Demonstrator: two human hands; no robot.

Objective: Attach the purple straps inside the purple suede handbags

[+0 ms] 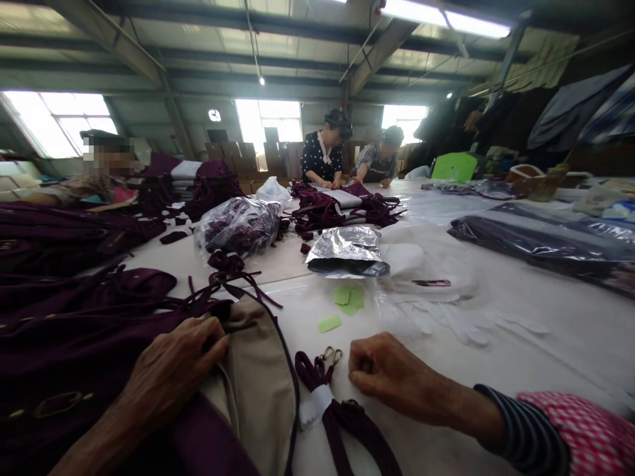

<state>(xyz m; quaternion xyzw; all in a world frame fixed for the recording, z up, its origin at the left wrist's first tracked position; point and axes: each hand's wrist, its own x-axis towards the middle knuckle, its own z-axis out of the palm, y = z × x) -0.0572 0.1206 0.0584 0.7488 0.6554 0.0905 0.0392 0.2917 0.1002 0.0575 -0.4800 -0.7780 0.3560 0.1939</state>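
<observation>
My left hand [171, 370] lies flat, fingers stretched, on a dark purple bag [74, 357] whose beige lining [258, 377] is turned outward. My right hand [391, 377] rests on the white table [520, 344] with its fingers curled under in a loose fist; I see nothing in it. Just left of that hand lies a folded purple strap [337, 416] with brass clasps [330, 356] and a white paper band [315, 404] around it.
Small green paper tags [347, 296] lie ahead, beside a silver foil bag [347, 248] and a clear plastic bag of purple straps [241, 228]. White gloves [461, 320] lie to the right. Purple bags are piled on the left. Three other people work at the table's far end and left side.
</observation>
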